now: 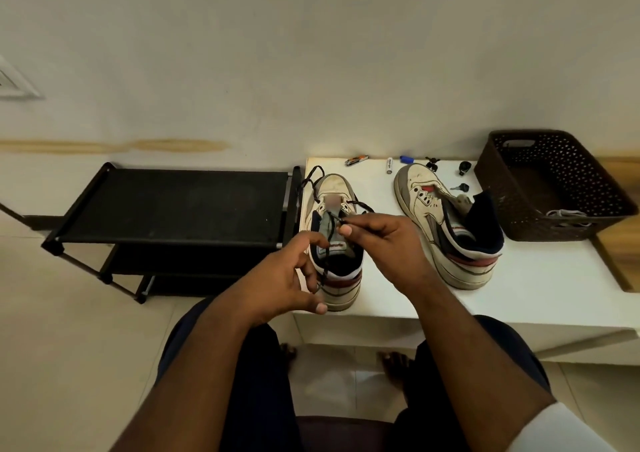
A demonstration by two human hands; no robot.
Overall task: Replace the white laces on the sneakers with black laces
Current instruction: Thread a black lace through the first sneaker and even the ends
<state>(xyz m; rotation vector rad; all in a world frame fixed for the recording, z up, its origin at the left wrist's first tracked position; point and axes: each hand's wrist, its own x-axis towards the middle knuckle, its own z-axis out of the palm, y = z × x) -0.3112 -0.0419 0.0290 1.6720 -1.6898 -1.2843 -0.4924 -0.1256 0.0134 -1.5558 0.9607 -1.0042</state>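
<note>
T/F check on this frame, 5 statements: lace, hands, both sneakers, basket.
1. The right hand pinches an end of the black lace over the left sneaker. True.
2. The right sneaker is fully laced in black. False: no lace shows on it at all.
3. The brown basket stands on the black shoe rack. False: it stands on the white table, at the right of the sneakers.
4. The left hand is at the heel side of the left sneaker, beside the hanging black lace. True.
5. Both sneakers lie on the floor. False: both stand on the white table.
</note>
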